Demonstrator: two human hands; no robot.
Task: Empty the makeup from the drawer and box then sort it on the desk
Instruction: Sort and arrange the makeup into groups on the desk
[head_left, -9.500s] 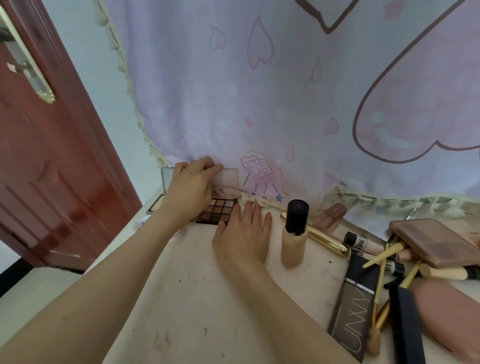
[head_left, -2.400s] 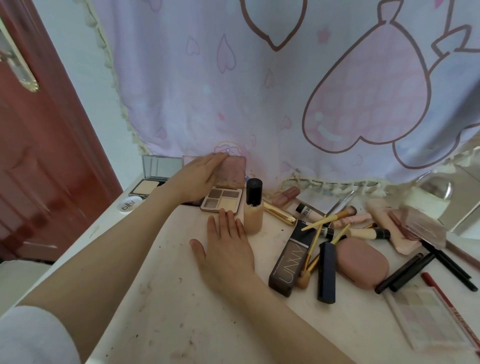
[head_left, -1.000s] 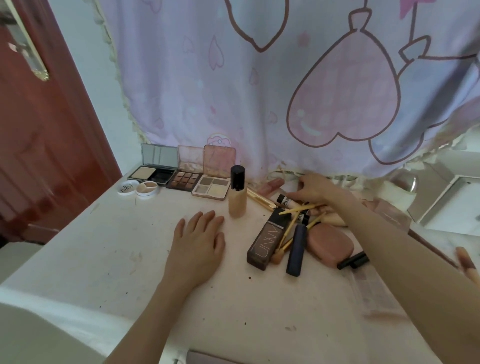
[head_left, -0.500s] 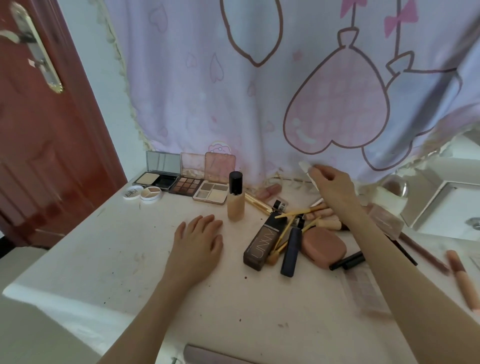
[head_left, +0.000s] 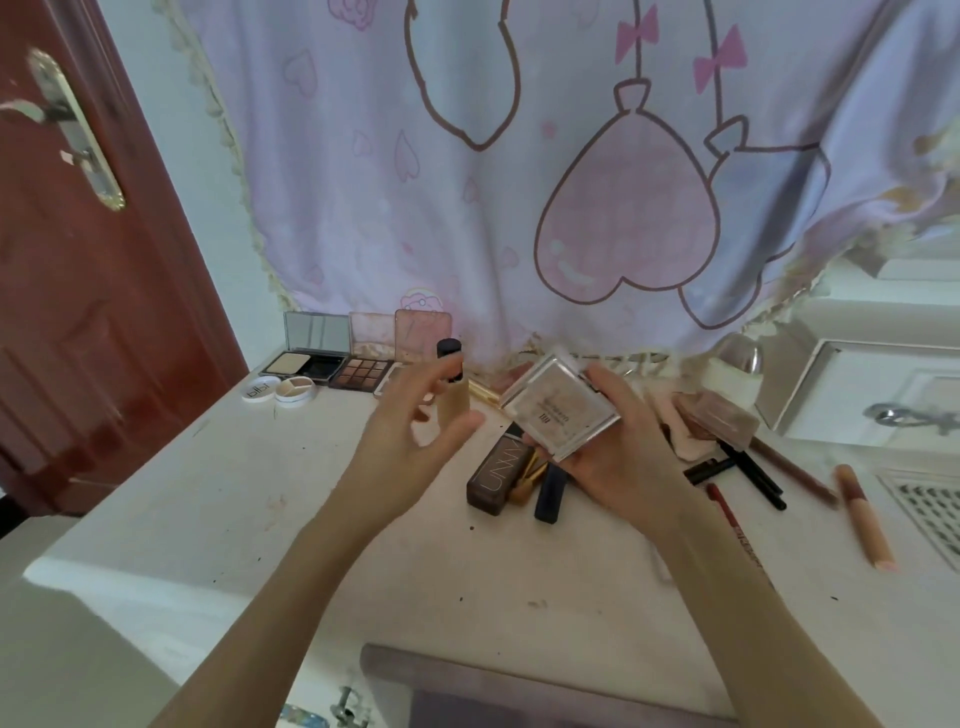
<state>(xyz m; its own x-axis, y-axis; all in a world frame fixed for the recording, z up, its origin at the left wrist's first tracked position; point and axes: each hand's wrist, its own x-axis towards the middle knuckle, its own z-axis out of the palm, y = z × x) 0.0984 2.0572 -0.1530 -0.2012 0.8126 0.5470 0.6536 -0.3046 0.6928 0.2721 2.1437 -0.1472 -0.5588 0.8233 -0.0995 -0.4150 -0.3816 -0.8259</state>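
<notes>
My right hand (head_left: 618, 457) holds a square clear-cased compact (head_left: 558, 410) above the middle of the desk (head_left: 218, 499), fingers curled round its lower edges. My left hand (head_left: 410, 441) hovers just left of it, fingers spread and relaxed, holding nothing. Behind my left hand stands a beige foundation bottle (head_left: 453, 400) with a black cap. Open palettes (head_left: 332, 358) stand in a row at the back left beside two small round pots (head_left: 280, 389). Below the compact lie a dark UNNY tube (head_left: 491, 480) and a navy stick (head_left: 550, 491).
Pencils, a lip liner (head_left: 724, 512) and a concealer stick (head_left: 865, 517) lie scattered at the right. A pink compact (head_left: 719, 421) sits near a white mirrored box (head_left: 872, 395). A curtain (head_left: 519, 182) hangs behind; a red door (head_left: 78, 260) is at left. A chair back (head_left: 519, 686) is below.
My right hand lifted the square compact from the back of the desk and brought it toward me. My left hand rose off the desk and came up beside it.
</notes>
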